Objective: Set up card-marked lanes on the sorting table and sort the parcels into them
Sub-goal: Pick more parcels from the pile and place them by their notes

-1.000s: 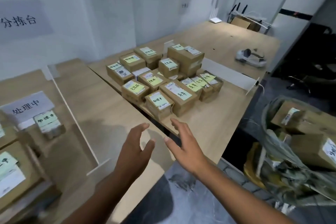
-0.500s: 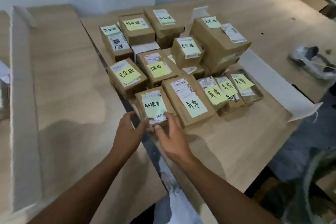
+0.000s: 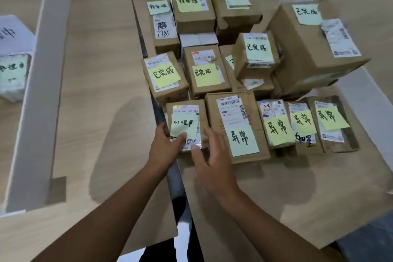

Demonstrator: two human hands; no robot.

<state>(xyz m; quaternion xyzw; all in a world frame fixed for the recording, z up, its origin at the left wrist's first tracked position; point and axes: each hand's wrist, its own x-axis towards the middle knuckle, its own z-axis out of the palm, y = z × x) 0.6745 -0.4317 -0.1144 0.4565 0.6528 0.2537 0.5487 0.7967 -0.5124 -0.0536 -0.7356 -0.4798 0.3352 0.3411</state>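
Left hand (image 3: 164,147) and right hand (image 3: 212,155) clasp opposite sides of a small, boxy brown-cardboard parcel (image 3: 203,117) with a pale-green paper note (image 3: 184,126), at the pile's (image 3: 234,70) near-left corner on the woodgrain tabletop (image 3: 297,187).

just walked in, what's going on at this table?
A person is sorting note-tagged parcels. The left hand and right hand grip the small parcel with a green sticky note at the near-left corner of the parcel pile; it has not left the pile. A white divider marks a lane on the left.

wooden table (image 3: 319,187), labelled parcels (image 3: 238,125), white dividers (image 3: 38,95)
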